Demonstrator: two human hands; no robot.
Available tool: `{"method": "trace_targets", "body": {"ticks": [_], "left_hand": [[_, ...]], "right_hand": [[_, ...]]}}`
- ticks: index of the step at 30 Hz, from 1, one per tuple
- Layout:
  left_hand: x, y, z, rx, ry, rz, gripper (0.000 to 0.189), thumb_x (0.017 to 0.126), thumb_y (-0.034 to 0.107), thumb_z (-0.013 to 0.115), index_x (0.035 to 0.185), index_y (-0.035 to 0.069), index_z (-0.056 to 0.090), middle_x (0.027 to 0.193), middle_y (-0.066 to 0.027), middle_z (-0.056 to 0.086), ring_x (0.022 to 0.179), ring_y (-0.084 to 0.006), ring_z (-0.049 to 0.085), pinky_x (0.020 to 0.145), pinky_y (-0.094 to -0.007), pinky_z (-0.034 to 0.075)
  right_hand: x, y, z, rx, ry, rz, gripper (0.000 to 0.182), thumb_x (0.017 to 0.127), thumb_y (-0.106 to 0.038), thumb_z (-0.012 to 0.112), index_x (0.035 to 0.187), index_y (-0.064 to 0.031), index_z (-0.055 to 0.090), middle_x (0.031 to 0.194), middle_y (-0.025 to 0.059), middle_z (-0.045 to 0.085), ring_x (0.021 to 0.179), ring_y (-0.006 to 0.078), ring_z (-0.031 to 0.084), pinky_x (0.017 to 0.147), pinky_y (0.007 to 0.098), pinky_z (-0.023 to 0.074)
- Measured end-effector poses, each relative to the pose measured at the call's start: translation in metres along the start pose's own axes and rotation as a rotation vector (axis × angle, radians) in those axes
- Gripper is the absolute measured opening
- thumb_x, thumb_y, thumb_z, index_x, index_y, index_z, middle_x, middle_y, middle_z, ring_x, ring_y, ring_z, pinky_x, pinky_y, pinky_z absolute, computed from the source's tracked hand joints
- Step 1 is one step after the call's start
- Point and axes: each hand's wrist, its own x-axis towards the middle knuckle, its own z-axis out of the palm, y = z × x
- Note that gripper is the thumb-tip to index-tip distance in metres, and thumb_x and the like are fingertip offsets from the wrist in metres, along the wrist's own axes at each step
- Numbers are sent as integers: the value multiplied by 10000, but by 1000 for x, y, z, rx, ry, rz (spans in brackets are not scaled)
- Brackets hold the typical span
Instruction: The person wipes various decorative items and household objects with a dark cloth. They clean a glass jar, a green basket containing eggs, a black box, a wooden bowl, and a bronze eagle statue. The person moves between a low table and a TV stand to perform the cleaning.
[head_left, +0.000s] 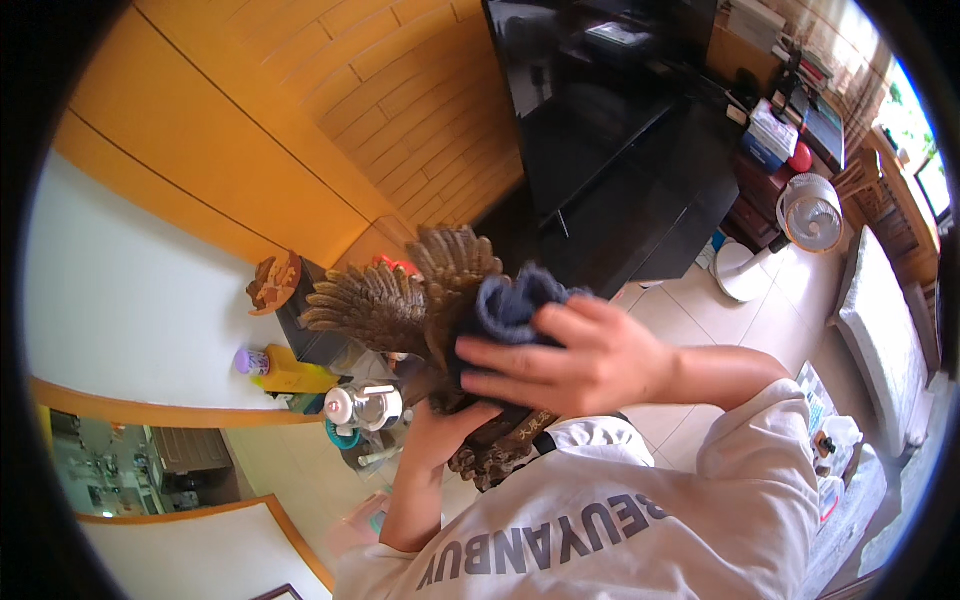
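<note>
A dark bronze-coloured eagle statue (375, 304) with spread wings is held close to my chest. Around its lower body, just above the carved base (491, 450), my left hand (454, 431) is closed. My right hand (577, 360) grips a dark blue cloth (517, 300) and presses it against the statue's body beside the wings; the hand is slightly blurred. The cloth and my fingers hide much of the statue's middle. The base bears raised writing.
A carved wooden ornament (274, 283), a yellow bottle (292, 371) and a glass kettle (367, 405) stand on the left. Ahead is a large television (585, 97) above a black cabinet (652, 202). A white fan (810, 214) stands on the tiled floor at right.
</note>
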Motion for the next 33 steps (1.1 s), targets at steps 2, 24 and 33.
{"method": "trace_targets", "body": {"ticks": [2,24,33], "left_hand": [[1,15,16,-29,-25,-43,590,740,17,764,1267,-5,501,1218,-92,569,1119,-194,541,955,-331,452],[14,5,45,47,-30,181,517,734,86,777,1192,-12,559,1140,-87,622,1037,-165,588,919,-316,471],[15,11,58,87,125,250,413,764,95,741,1137,-14,602,1074,-90,659,986,-169,617,903,-313,470]], "right_hand": [[1,21,-13,-206,27,103,373,684,-175,644,1050,-173,711,1286,-16,569,701,123,463,548,235,398],[-16,-21,-25,209,-24,358,546,573,-108,700,1116,-63,672,1281,70,589,675,169,510,575,251,445],[-9,-43,-7,10,-23,474,516,664,-109,644,1178,-67,636,1328,99,544,649,181,491,611,257,467]]}}
